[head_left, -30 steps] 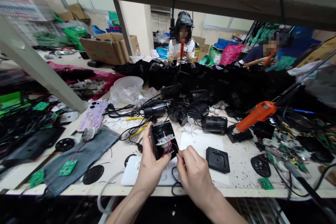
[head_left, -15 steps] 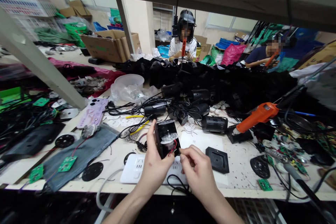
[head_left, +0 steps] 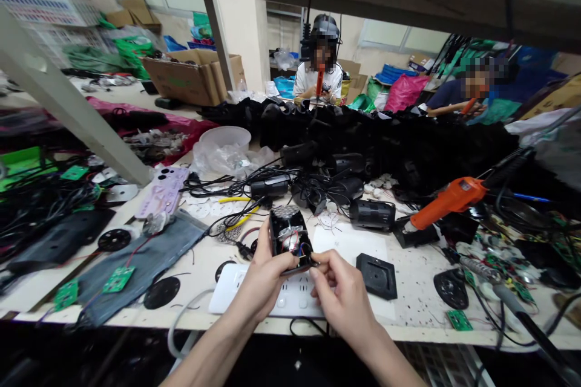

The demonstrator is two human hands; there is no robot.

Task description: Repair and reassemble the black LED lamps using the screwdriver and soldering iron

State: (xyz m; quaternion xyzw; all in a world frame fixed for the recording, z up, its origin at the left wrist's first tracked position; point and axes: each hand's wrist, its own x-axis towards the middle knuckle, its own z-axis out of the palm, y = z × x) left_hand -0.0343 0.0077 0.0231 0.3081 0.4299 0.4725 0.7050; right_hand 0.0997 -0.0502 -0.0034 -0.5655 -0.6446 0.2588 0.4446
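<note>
My left hand grips a small black open housing with red and blue wires and a silvery part inside, held above the bench's near edge. My right hand is closed in a pinch at the housing's lower right corner, where a thin black cable comes out. A white power strip lies on the bench right under both hands. A black square cover plate lies just to the right.
An orange power screwdriver rests at the right. Black camera bodies and tangled cables fill the middle. Green circuit boards, black discs and a grey mat lie at the left. Two other people work across the bench behind a black pile.
The housing has been tipped so its open side faces more upward. Both hands have shifted slightly right and closer together; the right fingers now pinch at its lower corner.
</note>
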